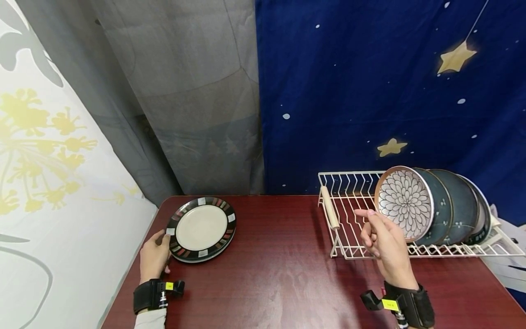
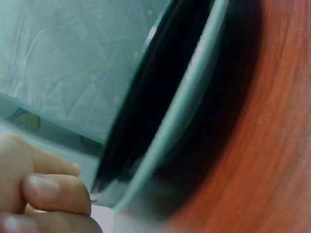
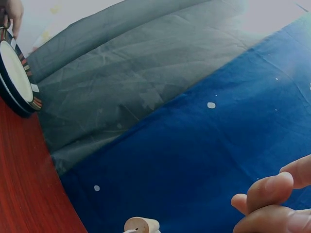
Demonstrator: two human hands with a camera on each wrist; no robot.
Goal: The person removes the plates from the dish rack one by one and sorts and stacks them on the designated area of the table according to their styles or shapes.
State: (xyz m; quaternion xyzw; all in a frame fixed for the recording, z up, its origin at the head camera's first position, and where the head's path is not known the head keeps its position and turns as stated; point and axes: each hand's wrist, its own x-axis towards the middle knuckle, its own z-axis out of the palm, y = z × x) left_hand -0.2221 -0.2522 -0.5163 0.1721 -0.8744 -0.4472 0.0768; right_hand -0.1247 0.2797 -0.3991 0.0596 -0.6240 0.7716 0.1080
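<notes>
At the left of the table, a plate (image 1: pixel 201 227) with a cream centre and a black patterned rim lies on another plate (image 1: pixel 213 256), whose pale edge shows beneath. My left hand (image 1: pixel 154 257) grips the left rim of the upper plate. In the left wrist view, its curled fingers (image 2: pixel 58 194) are right at the plate edges, and a dark gap shows between the two rims. Over the dish rack (image 1: pixel 349 214), my right hand (image 1: pixel 386 246) holds nothing, index finger extended and the others loosely bent. It overlaps the lower left of a petal-patterned bowl (image 1: pixel 404 201).
Behind that bowl, several dark blue-grey dishes (image 1: pixel 460 205) stand on edge in the white wire rack. A wooden handle (image 1: pixel 330 208) runs along its left end. Grey and blue curtains (image 1: pixel 312 114) hang behind the dark red table (image 1: pixel 279 274).
</notes>
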